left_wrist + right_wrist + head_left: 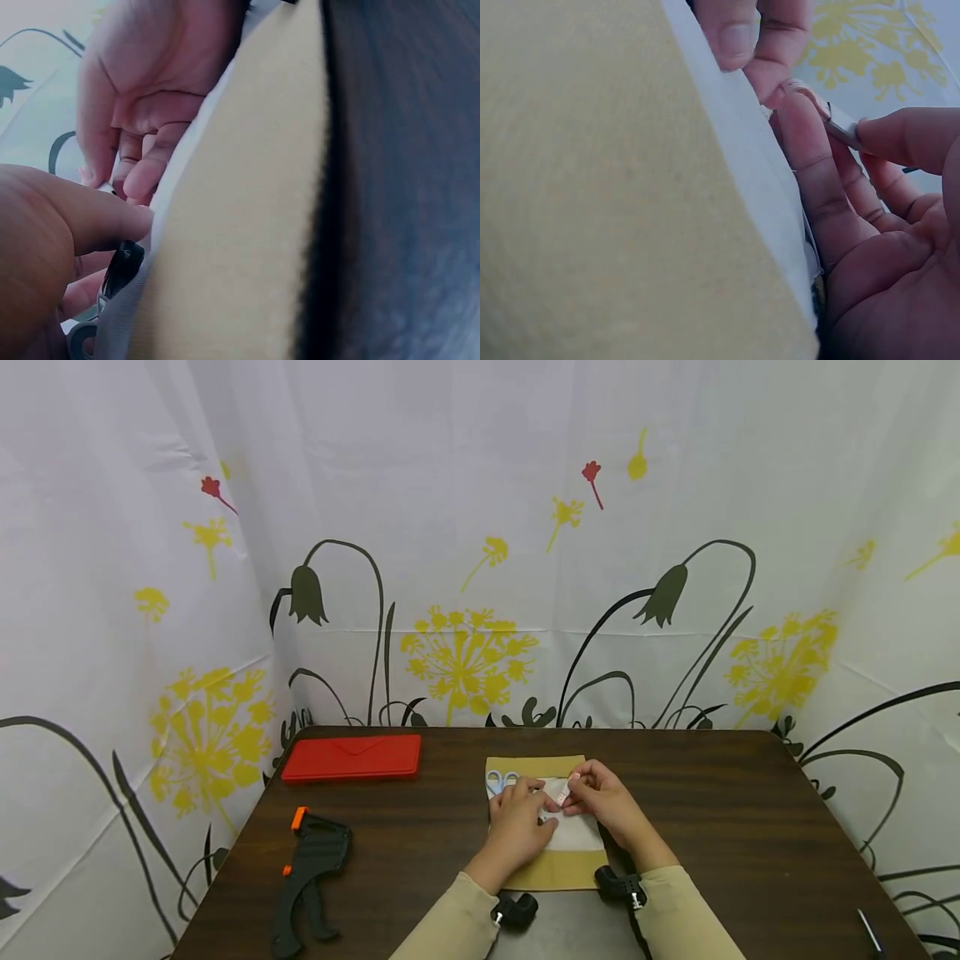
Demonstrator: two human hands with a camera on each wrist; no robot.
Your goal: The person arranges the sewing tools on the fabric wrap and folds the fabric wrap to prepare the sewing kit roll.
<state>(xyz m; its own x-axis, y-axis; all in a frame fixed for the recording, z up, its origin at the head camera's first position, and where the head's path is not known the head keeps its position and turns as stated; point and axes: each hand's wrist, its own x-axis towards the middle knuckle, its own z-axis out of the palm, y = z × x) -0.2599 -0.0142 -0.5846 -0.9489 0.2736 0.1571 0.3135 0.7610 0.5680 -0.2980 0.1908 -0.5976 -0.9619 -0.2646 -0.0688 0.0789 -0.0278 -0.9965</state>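
A flat case (pixel 558 870) with tan end bands and a white middle lies on the dark table. My right hand (pixel 611 810) pinches a small pale strip with pinkish spots (pixel 567 789) above the white part. In the right wrist view that strip (pixel 810 96) looks folded over and has a grey flat end. My left hand (pixel 519 827) rests on the case, its fingertips close to the strip; its grip is partly hidden. Light blue scissor handles (pixel 495 782) show beyond its fingers. A glossy black piece (pixel 124 270) sits beside the left thumb in the left wrist view.
At the back left lies a red case (pixel 352 758). A dark clamp with orange parts (pixel 315 868) is left of my arms, and a pen (pixel 870 931) lies near the right front edge. A grey flat sheet (pixel 566 922) extends below the tan case. Behind hangs a flowered curtain (pixel 480 527).
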